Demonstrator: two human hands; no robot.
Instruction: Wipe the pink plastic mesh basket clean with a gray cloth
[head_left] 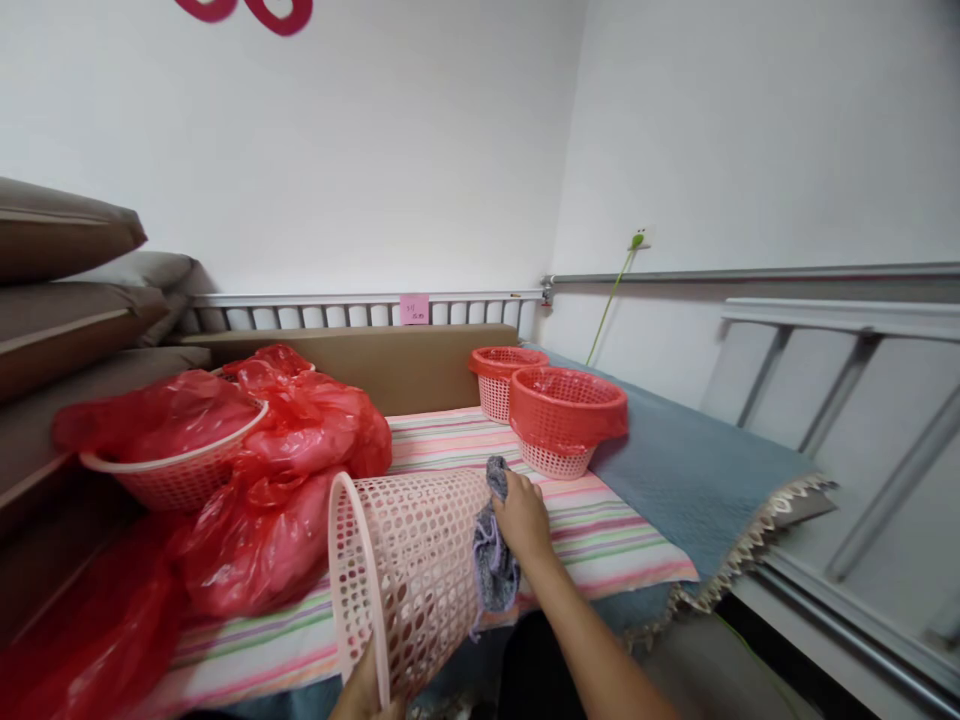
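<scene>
Head view: left fingers (361, 690) grip one tipped basket (427, 560), right fingers (528, 492) one grey cloth (495, 568).

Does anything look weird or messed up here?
The pink perforated plastic basket is tipped sideways, unlike the two upright red-lined pink plastic baskets farther back. The left hand holds it, so that's probably on purpose. The crumpled shiny red plastic at left looks messy.

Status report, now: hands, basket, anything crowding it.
Left hand gripping pink basket at the rim. Right hand holding grey cloth at its base end. Basket tipped sideways, mouth leftward. Red plastic crowding its left.
</scene>
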